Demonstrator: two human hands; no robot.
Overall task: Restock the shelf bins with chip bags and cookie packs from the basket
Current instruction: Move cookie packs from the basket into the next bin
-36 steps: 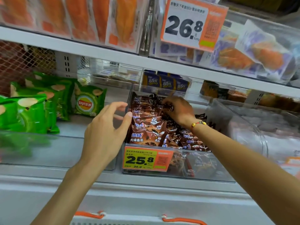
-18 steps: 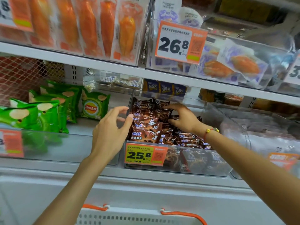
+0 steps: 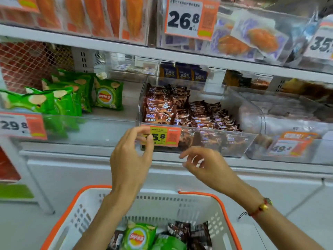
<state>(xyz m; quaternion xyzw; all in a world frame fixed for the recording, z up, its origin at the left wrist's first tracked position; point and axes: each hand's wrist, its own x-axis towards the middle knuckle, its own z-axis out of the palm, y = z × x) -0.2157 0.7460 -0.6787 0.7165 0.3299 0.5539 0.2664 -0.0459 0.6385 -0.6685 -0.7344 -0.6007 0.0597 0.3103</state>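
At the left of the frame, green chip bags (image 3: 59, 100) stand in a row inside a clear bin (image 3: 86, 130) on the middle shelf, with a 29.8 price tag (image 3: 21, 126) on the bin's front at the far left edge.

Left of centre, the left forearm rises from the bottom of the frame, crossing over the basket, and the left hand (image 3: 130, 159) is held up in front of the shelf edge. Its back faces the camera, the fingers are loosely curled with thumb and fingertips near one another, and it holds nothing. It partly covers the yellow 25.8 price tag (image 3: 164, 137) on the front of the middle bin.

That middle bin (image 3: 234, 143), at the centre of the frame, is filled with brown cookie packs (image 3: 180, 110), piled higher on its left side.

Right of centre, the right hand (image 3: 207, 166) hangs just below that bin's front, palm down, fingers spread and slightly bent, empty. Its forearm runs in from the lower right corner, with a red bracelet (image 3: 261, 207) at the wrist. The two hands are apart.

At the bottom centre, the white basket (image 3: 162, 201) with an orange rim holds a green chip bag (image 3: 138, 237) and several dark cookie packs (image 3: 191, 231).
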